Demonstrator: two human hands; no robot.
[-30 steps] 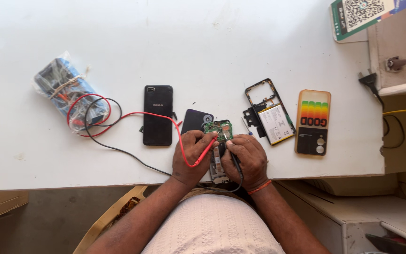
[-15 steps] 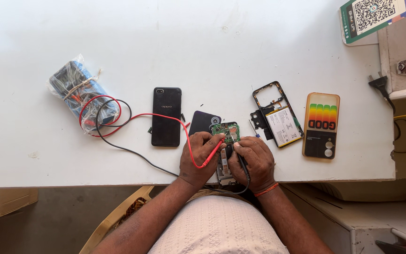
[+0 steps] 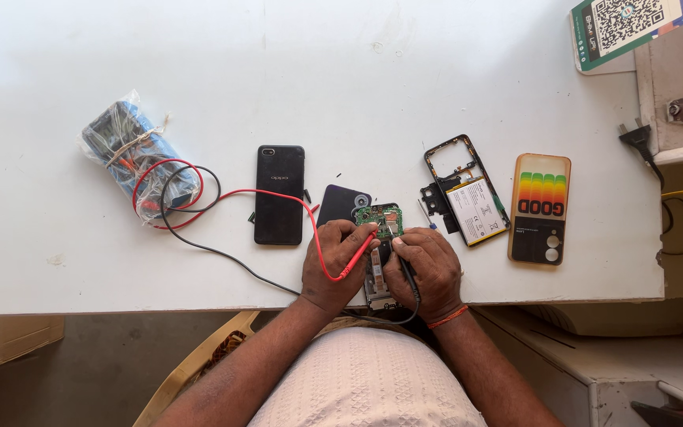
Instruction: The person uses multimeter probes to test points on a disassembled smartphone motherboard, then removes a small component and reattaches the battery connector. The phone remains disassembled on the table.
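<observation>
Both hands (image 3: 381,265) unmoved on circuit board (image 3: 379,218)

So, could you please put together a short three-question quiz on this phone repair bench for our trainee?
1. True or false: the left hand holds the red probe against the green circuit board.
2. Which thing lies farthest right on the white table? A) black smartphone B) rainbow-striped phone case C) plastic-wrapped blue meter
3. What colour is the probe lead that runs under the right hand?

Key
1. True.
2. B; the open phone frame with its white battery lies just left of it.
3. Black; the black lead loops back to the meter beside the red one.
</observation>
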